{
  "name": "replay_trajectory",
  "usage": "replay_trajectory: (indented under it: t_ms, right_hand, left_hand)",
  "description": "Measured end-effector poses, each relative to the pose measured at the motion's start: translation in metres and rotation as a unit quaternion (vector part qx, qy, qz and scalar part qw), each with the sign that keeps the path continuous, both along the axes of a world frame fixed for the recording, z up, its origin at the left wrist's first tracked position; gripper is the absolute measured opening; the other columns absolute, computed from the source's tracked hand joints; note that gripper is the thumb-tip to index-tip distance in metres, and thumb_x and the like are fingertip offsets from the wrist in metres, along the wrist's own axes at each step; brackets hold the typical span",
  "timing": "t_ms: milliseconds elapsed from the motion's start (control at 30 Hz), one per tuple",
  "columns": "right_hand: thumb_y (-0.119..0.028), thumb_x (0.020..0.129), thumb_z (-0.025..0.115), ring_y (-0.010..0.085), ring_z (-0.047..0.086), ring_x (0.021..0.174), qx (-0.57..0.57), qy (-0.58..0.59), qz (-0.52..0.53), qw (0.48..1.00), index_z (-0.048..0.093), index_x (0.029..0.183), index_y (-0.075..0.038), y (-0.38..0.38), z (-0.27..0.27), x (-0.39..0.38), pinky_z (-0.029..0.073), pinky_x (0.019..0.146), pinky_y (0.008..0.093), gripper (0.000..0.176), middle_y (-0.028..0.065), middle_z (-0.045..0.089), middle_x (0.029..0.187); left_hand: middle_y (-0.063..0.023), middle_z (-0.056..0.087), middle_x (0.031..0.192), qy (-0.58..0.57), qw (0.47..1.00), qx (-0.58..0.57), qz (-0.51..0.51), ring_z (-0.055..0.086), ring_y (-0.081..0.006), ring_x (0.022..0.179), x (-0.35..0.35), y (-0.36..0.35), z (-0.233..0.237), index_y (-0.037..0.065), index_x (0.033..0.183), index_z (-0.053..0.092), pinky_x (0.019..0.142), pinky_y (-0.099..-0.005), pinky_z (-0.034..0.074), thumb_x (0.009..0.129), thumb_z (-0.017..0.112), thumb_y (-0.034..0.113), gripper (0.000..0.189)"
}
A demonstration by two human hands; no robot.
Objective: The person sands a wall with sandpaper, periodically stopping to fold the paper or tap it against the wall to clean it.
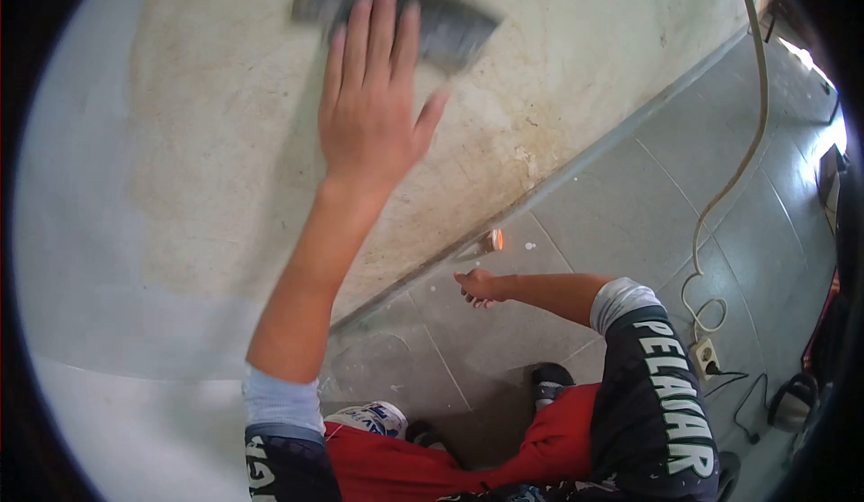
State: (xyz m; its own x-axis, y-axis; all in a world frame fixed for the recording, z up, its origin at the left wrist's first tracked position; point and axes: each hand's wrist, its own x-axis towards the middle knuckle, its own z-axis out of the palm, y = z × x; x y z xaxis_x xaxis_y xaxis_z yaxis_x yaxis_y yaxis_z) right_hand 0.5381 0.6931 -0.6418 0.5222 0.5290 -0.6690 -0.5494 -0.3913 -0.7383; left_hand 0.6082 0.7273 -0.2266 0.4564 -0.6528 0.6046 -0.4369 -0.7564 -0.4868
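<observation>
My left hand (373, 106) reaches up the wall (216, 142), fingers stretched out over a wide grey putty blade (441, 30) and pressing it against the surface. Motion blurs the blade and the fingertips, and its underside is hidden. Lower down, my right hand (477, 287) hovers over the tiled floor (450, 349) by the foot of the wall, fingers loosely curled with nothing visible in them. Just beyond it lies a small object with a glowing orange end (495, 240), whose kind I cannot make out. The wall is blotchy, yellowish in the middle and whiter at left.
A white bucket (382, 418) with printed lettering stands beside my legs in red trousers (558, 430). At right, a pale cable (751, 133) runs down to a socket block (706, 356) with a black plug. White spots dot the floor.
</observation>
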Motion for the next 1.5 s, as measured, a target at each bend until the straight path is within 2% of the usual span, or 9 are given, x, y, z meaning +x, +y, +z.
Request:
replay_trajectory:
  t_ms: [133, 400, 500, 667, 767, 900, 1000, 1267, 1500]
  right_hand:
    - [-0.063, 0.100, 0.032, 0.0179, 0.066, 0.067, -0.046, -0.009, 0.019, 0.999, 0.066, 0.117, 0.000, -0.021, 0.017, 0.000, 0.052, 0.056, 0.0377, 0.074, 0.0105, 0.070, 0.097]
    - [-0.063, 0.100, 0.033, 0.0187, 0.068, 0.070, -0.078, -0.034, 0.041, 0.996, 0.066, 0.116, 0.000, -0.010, 0.020, 0.012, 0.053, 0.057, 0.0365, 0.073, 0.0116, 0.071, 0.102]
    - [-0.064, 0.099, 0.035, 0.0183, 0.061, 0.061, -0.024, -0.023, 0.000, 0.999, 0.063, 0.098, -0.004, -0.002, 0.019, 0.013, 0.047, 0.053, 0.0388, 0.066, 0.0089, 0.064, 0.083]
    - [-0.063, 0.099, 0.035, 0.0192, 0.063, 0.063, -0.025, -0.001, -0.007, 1.000, 0.063, 0.103, -0.004, -0.037, 0.011, 0.003, 0.049, 0.057, 0.0397, 0.066, 0.0090, 0.065, 0.087]
    - [-0.064, 0.099, 0.034, 0.0194, 0.064, 0.066, -0.061, 0.025, -0.033, 0.997, 0.063, 0.110, -0.003, -0.064, 0.002, 0.008, 0.050, 0.057, 0.0390, 0.069, 0.0096, 0.067, 0.092]
    - [-0.066, 0.099, 0.033, 0.0198, 0.066, 0.070, -0.122, 0.008, -0.069, 0.990, 0.063, 0.115, -0.003, -0.055, 0.008, 0.022, 0.051, 0.059, 0.0381, 0.071, 0.0100, 0.069, 0.098]
    - [-0.065, 0.099, 0.035, 0.0198, 0.065, 0.069, -0.062, 0.003, -0.055, 0.997, 0.063, 0.112, -0.003, -0.023, 0.007, 0.024, 0.050, 0.056, 0.0381, 0.068, 0.0118, 0.068, 0.096]
    - [-0.064, 0.099, 0.034, 0.0204, 0.064, 0.067, 0.000, 0.030, -0.008, 1.000, 0.062, 0.116, 0.001, -0.046, 0.010, 0.001, 0.050, 0.054, 0.0381, 0.072, 0.0127, 0.067, 0.095]
    - [-0.066, 0.100, 0.031, 0.0207, 0.066, 0.071, -0.064, 0.037, -0.029, 0.997, 0.064, 0.117, 0.001, -0.020, -0.002, 0.021, 0.051, 0.056, 0.0358, 0.076, 0.0134, 0.069, 0.100]
  left_hand:
    - [-0.0185, 0.026, 0.164, 0.098, 0.987, 0.068, 0.107, 0.021, -0.0373, 0.152, -0.046, 0.094, -0.102, 0.003, 0.155, 0.034, 0.123, -0.0504, 0.018, 0.090, 0.065, 0.046, 0.084]
    - [-0.0151, 0.026, 0.164, 0.099, 0.993, -0.004, -0.058, 0.022, -0.0301, 0.153, 0.007, -0.021, -0.055, 0.002, 0.152, 0.038, 0.123, -0.0430, 0.020, 0.088, 0.067, 0.042, 0.081]
    - [-0.0148, 0.027, 0.164, 0.064, 0.997, 0.030, -0.028, 0.022, -0.0300, 0.153, 0.002, -0.008, -0.061, 0.002, 0.152, 0.038, 0.124, -0.0411, 0.020, 0.088, 0.067, 0.041, 0.081]
    - [-0.0184, 0.028, 0.163, 0.170, 0.979, 0.058, 0.096, 0.023, -0.0355, 0.152, -0.058, 0.093, -0.104, 0.001, 0.155, 0.033, 0.122, -0.0485, 0.021, 0.091, 0.064, 0.042, 0.082]
    - [-0.0193, 0.026, 0.163, 0.173, 0.980, 0.052, 0.082, 0.022, -0.0359, 0.152, -0.056, 0.097, -0.112, 0.000, 0.155, 0.031, 0.122, -0.0497, 0.021, 0.091, 0.064, 0.043, 0.083]
    - [-0.0184, 0.024, 0.164, 0.187, 0.981, 0.004, -0.051, 0.021, -0.0331, 0.153, -0.011, 0.006, -0.089, 0.000, 0.155, 0.030, 0.123, -0.0453, 0.021, 0.090, 0.064, 0.042, 0.085]
    - [-0.0169, 0.024, 0.164, 0.144, 0.989, 0.006, -0.025, 0.021, -0.0319, 0.153, -0.003, -0.011, -0.101, 0.001, 0.155, 0.031, 0.123, -0.0438, 0.022, 0.090, 0.065, 0.040, 0.083]
    - [-0.0148, 0.022, 0.166, 0.166, 0.969, 0.137, 0.120, 0.018, -0.0310, 0.154, -0.067, 0.120, -0.095, 0.003, 0.156, 0.031, 0.124, -0.0456, 0.019, 0.091, 0.065, 0.039, 0.081]
    - [-0.0151, 0.021, 0.166, 0.217, 0.976, 0.024, 0.016, 0.018, -0.0314, 0.154, -0.028, 0.018, -0.106, 0.001, 0.155, 0.030, 0.124, -0.0454, 0.018, 0.086, 0.069, 0.041, 0.089]
